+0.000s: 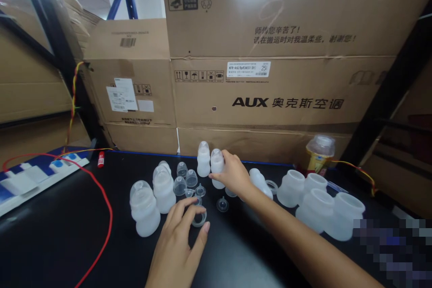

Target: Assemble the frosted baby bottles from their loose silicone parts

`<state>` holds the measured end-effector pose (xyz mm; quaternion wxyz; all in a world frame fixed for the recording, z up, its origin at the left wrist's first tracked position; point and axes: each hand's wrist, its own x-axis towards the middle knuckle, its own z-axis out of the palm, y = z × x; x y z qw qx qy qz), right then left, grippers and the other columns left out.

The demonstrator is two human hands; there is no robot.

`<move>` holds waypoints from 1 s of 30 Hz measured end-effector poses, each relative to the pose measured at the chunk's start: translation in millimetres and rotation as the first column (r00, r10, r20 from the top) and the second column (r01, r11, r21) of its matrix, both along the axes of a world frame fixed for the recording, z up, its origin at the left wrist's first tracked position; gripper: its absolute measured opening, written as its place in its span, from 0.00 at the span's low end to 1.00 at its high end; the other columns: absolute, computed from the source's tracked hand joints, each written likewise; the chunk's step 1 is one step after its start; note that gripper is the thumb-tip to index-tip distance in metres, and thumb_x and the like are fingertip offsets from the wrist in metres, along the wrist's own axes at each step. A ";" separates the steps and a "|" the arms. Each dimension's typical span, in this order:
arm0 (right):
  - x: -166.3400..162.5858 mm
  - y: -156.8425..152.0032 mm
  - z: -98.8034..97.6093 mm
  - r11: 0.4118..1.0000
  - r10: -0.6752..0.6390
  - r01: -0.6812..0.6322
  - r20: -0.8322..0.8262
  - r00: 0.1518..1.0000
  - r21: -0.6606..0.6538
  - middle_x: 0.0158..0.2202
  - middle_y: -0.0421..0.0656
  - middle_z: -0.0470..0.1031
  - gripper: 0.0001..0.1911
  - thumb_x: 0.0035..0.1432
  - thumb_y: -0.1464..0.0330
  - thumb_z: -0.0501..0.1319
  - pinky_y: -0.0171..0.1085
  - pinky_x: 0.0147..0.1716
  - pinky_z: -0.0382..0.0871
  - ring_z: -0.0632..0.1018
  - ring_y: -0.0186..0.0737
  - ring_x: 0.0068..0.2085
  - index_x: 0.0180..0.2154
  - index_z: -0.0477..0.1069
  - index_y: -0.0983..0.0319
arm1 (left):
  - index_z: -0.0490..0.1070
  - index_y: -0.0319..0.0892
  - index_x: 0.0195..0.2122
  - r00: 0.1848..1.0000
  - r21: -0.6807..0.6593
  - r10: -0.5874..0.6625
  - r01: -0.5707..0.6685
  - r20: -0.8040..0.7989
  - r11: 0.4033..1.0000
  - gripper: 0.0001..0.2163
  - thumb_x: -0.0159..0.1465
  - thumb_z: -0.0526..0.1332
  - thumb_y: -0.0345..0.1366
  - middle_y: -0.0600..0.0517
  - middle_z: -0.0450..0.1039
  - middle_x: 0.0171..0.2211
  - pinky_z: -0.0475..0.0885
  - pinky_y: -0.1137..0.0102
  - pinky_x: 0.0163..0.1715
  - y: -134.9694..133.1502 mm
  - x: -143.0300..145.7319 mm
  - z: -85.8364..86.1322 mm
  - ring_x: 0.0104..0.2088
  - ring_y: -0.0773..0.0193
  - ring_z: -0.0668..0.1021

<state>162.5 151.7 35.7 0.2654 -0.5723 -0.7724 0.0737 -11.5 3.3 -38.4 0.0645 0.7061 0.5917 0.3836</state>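
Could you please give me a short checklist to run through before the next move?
1. Right hand has a grip on a domed bottle: ok.
2. That bottle is upright: ok.
3. Its base rests on the table: cannot tell.
4. Left hand is off the clear ring: cannot tell, fingers overlap it in view.
5. Red cable is away from both hands: ok.
6. Wide-mouthed bottles at right are covered: not ok, their mouths are open.

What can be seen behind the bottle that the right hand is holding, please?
Behind the bottle in the right hand, across a strip of black table, stands printed cardboard. Whatever lies directly behind the bottle and the hand is covered.
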 end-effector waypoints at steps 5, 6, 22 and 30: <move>25.0 -20.6 33.0 0.994 -0.056 0.054 0.027 0.998 0.090 0.57 0.48 0.79 0.24 0.70 0.53 0.69 0.53 0.57 0.77 0.79 0.52 0.58 0.59 0.74 0.60 | 0.74 0.52 0.65 0.986 0.083 0.021 -0.007 -0.167 0.996 0.18 0.78 0.55 0.42 0.40 0.68 0.72 0.76 0.37 0.64 4.6 -7.6 -13.4 0.73 0.38 0.71; 33.8 -25.8 39.5 0.992 -0.067 0.064 0.031 0.997 0.109 0.57 0.48 0.78 0.26 0.72 0.51 0.67 0.52 0.59 0.75 0.78 0.53 0.61 0.60 0.73 0.61 | 0.70 0.53 0.70 0.970 0.094 -0.003 0.027 -0.244 0.995 0.21 0.77 0.56 0.42 0.40 0.64 0.75 0.75 0.36 0.64 5.3 -9.5 -17.3 0.75 0.36 0.67; 71.1 -44.7 6.3 0.923 -0.296 0.376 0.465 0.834 -0.087 0.48 0.44 0.83 0.15 0.77 0.62 0.65 0.44 0.42 0.85 0.86 0.41 0.41 0.58 0.75 0.62 | 0.65 0.54 0.73 0.927 0.175 0.008 0.062 -0.376 0.983 0.27 0.73 0.61 0.44 0.41 0.71 0.70 0.80 0.41 0.60 23.9 -32.1 -42.6 0.71 0.36 0.74; 71.7 -29.5 6.7 0.917 -0.296 0.381 0.437 0.849 -0.118 0.49 0.45 0.83 0.19 0.74 0.58 0.67 0.47 0.46 0.84 0.86 0.43 0.44 0.59 0.75 0.62 | 0.64 0.48 0.73 0.837 0.212 -0.055 0.201 -0.544 0.956 0.27 0.73 0.62 0.44 0.41 0.76 0.69 0.87 0.49 0.52 27.7 -33.7 -5.1 0.64 0.40 0.83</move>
